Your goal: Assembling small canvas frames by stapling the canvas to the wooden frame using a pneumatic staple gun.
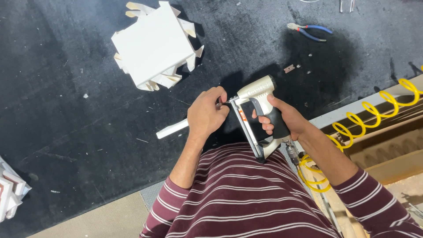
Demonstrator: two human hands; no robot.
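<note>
Pneumatic staple gun (260,115) held above the dark table (66,132), near the striped shirt, pale body far and long magazine slanting back toward the chest; right hand (284,118) wrapped tight around the black grip, fingers curled under the body; left hand (206,113) closed at the gun's nose, fingertips pinched on a small part at the tip, exact piece too small to tell. Coiled yellow air hose (357,122) running from the base of the grip off to the right and far edge; narrow white strip (172,128) lying flat on the table just left of the left hand, partly hidden beneath it. Farther and to the left, white square frame stack (154,46) with pale wedges sticking out around its sides; blue-handled pliers (310,31) far right, well apart from the hands; more white pieces (11,189) at the near left edge.
</note>
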